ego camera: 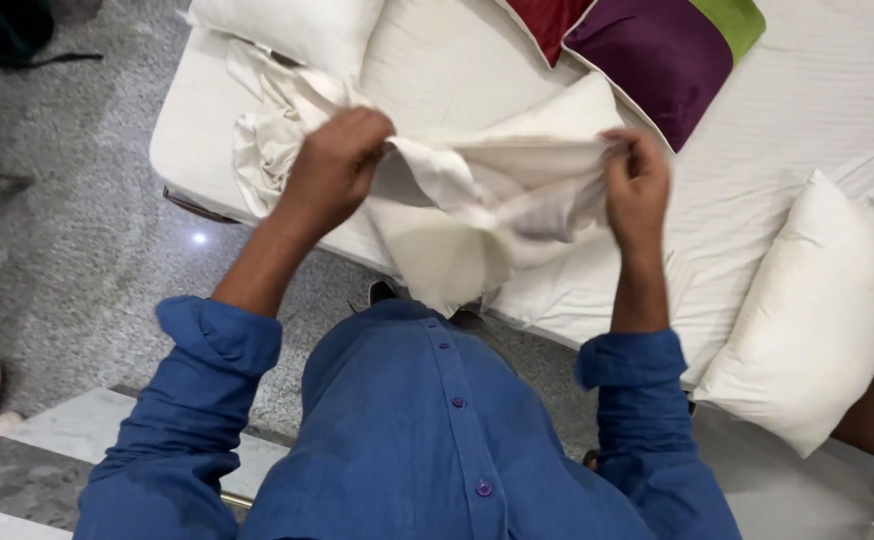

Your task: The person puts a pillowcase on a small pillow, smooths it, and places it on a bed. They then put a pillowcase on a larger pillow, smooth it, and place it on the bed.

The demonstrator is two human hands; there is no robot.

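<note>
Pillowcase (pixel 477 200) stretched between left hand (pixel 342 160) and right hand (pixel 637 185), both gripping

Cream pillowcase (pixel 477 200) was crumpled and limp, stretched roughly level between both hands above the bed edge, its open end bunched. Lower part sagged down toward the person's chest, folds slack.

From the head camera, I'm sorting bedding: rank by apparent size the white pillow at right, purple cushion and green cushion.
1. White pillow, though it lies nearer the camera.
2. Purple cushion.
3. Green cushion, mostly cut off, so unsure.
</note>
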